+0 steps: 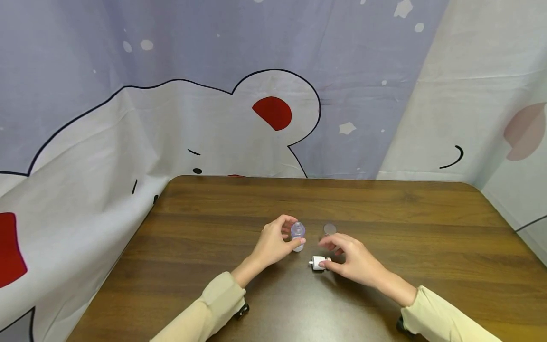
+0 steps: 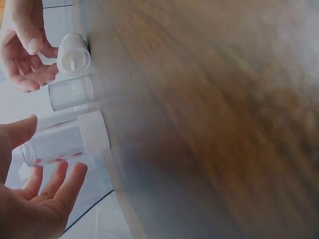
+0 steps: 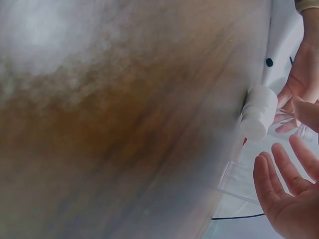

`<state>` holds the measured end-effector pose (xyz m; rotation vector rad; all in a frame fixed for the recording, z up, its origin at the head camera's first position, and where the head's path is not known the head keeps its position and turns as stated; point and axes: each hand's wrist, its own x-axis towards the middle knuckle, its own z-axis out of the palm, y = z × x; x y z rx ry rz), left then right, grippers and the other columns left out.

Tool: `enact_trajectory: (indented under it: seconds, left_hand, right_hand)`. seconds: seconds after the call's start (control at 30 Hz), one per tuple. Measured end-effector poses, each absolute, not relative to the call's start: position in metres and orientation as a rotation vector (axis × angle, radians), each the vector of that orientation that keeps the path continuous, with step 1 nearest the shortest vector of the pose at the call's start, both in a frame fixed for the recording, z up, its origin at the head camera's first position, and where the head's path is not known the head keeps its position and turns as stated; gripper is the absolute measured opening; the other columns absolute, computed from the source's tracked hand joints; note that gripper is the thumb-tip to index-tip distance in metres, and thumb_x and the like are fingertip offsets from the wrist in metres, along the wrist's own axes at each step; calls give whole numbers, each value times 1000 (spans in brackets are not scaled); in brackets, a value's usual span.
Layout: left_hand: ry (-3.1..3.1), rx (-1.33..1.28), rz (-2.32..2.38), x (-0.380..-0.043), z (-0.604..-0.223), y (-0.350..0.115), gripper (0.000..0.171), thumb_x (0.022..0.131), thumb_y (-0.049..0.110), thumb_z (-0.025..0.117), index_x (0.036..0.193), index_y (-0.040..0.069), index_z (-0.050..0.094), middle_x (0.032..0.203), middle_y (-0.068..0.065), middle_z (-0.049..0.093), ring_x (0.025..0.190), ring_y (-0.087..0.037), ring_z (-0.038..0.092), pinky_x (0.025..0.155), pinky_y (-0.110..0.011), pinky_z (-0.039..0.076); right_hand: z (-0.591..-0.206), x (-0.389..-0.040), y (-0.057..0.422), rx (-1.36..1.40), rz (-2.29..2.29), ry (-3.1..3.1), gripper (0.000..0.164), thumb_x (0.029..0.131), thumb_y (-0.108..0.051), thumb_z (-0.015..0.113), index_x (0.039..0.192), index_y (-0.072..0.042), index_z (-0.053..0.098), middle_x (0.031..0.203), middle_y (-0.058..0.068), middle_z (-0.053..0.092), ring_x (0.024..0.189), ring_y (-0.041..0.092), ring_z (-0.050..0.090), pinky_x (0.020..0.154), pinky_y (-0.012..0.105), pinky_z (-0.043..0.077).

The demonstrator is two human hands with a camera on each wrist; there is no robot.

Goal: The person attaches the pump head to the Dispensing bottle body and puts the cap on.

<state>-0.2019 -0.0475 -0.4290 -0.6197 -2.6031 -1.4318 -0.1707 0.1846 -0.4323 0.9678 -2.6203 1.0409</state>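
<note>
A clear bottle with a white base (image 1: 297, 230) stands upright on the table, neck up. My left hand (image 1: 275, 241) is around it, thumb at its near side and fingers at its left; the left wrist view shows these fingers (image 2: 70, 186) loosely extended beside the bottle. To the right, a small white pump-like top (image 1: 317, 262) lies on its side with its thin nozzle pointing left. My right hand (image 1: 352, 259) is over its right end, thumb beside it, the other fingers spread apart and holding nothing. Behind that hand stands a clear cylindrical cap (image 1: 329, 229).
The brown wooden table (image 1: 205, 228) extends around the pieces to a rounded far edge. A printed curtain (image 1: 205, 123) hangs behind it and along the left. Dark bands (image 1: 241, 311) show at the cuffs of the light sleeves.
</note>
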Motion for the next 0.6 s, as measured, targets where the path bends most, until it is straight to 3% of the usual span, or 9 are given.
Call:
enact_trajectory:
  seconds: [0.6]
  left_hand:
    - [-2608, -607, -1465, -202, -429, -46, 44, 76, 14, 81, 112, 2, 58, 100, -13, 67, 90, -24, 68, 75, -18, 57]
  right_hand:
    - [-436, -173, 184, 1047, 1080, -2682, 38, 75, -19, 82, 106, -6, 63, 99, 5, 67, 85, 17, 64, 71, 25, 59]
